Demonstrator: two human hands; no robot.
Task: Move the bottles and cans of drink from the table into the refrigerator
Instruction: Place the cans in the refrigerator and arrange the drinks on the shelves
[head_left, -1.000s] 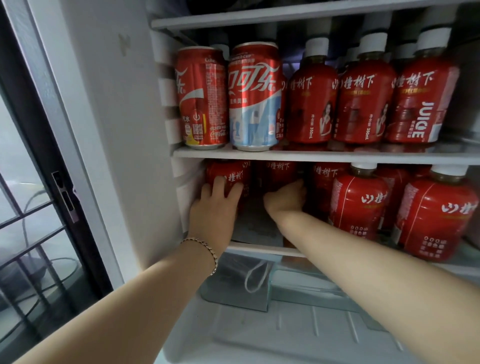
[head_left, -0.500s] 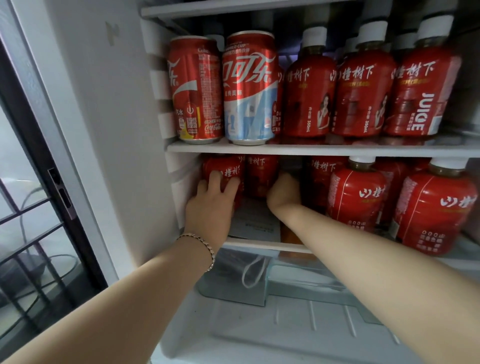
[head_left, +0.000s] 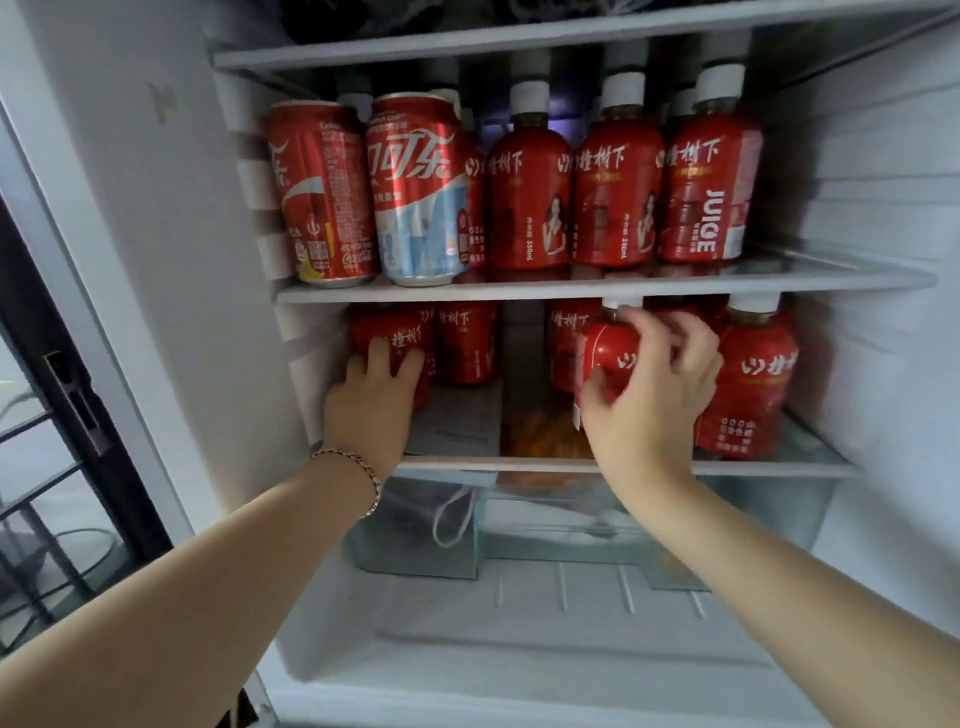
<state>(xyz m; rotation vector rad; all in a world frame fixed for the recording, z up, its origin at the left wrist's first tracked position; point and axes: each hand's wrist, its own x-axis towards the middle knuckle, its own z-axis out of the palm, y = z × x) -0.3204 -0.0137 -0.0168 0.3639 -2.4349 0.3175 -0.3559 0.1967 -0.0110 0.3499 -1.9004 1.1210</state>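
Most drinks look put away (the tabletop is out of sight): the left hand holds a bottle on the lower shelf, while the right hand grips another bottle there.

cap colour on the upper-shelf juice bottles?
White caps on red-labelled bottles; clearest in the head view.

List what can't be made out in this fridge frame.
- Head view: the right hand is motion-blurred, so its grip on the red white-capped bottle is unclear.
- The white middle shelf hides the lower bottles' caps.
- The dark items on the top shelf are cut off by the frame's edge.
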